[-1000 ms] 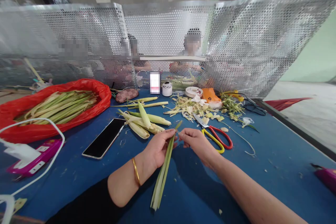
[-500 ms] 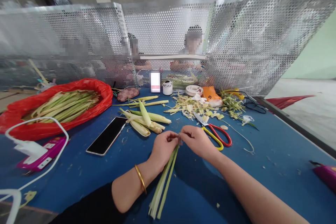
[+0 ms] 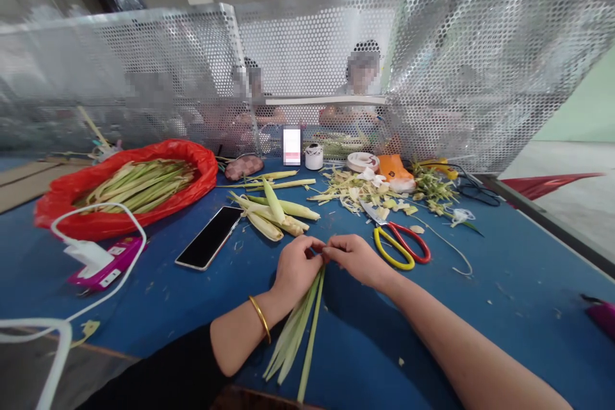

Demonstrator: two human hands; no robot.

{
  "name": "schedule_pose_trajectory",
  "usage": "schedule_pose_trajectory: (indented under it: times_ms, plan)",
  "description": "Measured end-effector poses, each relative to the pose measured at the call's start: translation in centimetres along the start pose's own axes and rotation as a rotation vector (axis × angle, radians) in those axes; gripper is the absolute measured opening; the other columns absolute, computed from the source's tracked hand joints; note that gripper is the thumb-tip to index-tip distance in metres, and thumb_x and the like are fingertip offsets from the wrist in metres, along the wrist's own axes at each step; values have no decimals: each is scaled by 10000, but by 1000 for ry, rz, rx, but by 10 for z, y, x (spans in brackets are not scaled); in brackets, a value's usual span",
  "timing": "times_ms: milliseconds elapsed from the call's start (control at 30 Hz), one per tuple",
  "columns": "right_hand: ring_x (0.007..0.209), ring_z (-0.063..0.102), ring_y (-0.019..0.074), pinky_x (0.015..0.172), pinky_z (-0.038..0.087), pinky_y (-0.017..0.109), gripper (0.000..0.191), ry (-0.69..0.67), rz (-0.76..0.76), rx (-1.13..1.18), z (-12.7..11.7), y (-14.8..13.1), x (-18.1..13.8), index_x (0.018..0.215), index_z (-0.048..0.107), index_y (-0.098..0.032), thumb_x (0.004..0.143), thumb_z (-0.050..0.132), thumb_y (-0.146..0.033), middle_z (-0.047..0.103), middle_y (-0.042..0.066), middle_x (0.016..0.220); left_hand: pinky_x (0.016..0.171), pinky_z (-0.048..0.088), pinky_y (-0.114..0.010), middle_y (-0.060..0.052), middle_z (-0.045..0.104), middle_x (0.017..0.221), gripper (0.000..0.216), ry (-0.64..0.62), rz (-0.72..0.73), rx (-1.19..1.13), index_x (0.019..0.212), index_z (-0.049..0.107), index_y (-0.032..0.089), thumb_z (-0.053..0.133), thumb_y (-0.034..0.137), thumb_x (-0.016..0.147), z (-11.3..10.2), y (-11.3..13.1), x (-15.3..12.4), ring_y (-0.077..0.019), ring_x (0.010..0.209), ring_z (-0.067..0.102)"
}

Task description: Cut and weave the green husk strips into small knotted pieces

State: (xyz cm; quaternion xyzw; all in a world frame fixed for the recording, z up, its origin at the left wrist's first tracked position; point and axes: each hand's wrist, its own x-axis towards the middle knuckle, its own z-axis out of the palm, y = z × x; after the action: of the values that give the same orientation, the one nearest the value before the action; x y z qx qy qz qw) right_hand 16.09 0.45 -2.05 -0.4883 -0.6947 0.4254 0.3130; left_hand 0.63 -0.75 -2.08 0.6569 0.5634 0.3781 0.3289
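Note:
A bundle of long pale green leaf strips (image 3: 289,339) hangs from my left hand (image 3: 296,268), whose thumb and fingers are closed on its upper end. The strips fan out toward the table's front edge, one apart on the right. My right hand (image 3: 354,257) pinches at the same upper end, its fingertips meeting those of my left hand. The exact spot between the fingertips is hidden. Just right of my right hand lie scissors (image 3: 402,250) with one yellow and one red handle. Beyond my left hand is a pile of pale green husks (image 3: 275,210).
A red plastic bag (image 3: 204,182) of leaf strips stands at left, near a purple power strip (image 3: 125,257) with a white plug and cable. A black-screened phone (image 3: 210,238) lies nearby. Leaf scraps (image 3: 343,189) and a tape roll (image 3: 362,162) lie before a perforated metal screen (image 3: 307,38); people sit behind it.
The strips have spread wider, one swinging away to the right of the others. My hands stay together at the upper end. The whole view has shifted slightly.

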Motion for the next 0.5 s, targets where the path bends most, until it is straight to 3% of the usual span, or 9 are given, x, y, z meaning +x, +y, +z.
schedule_pose_trajectory:
  times_ms: [267,500]
  plan:
    - [497,431,107,516,351,234,232,86,22,106,-4,3,2,647,636,-182,800,545,-331,473,-45,531,613,393,-250,-14,672,685,158,-106,-22,21,716,676,200,552,270,785,-5,-8,6,-165,638,579]
    - [661,580,139,652,469,261,173,132,-55,187,4,-3,-3,588,593,-185,749,558,-238,608,15,766,538,402,-231,-5,616,606,130,-183,-96,-63,721,640,184,548,266,762,-9,-14,9,-144,561,555]
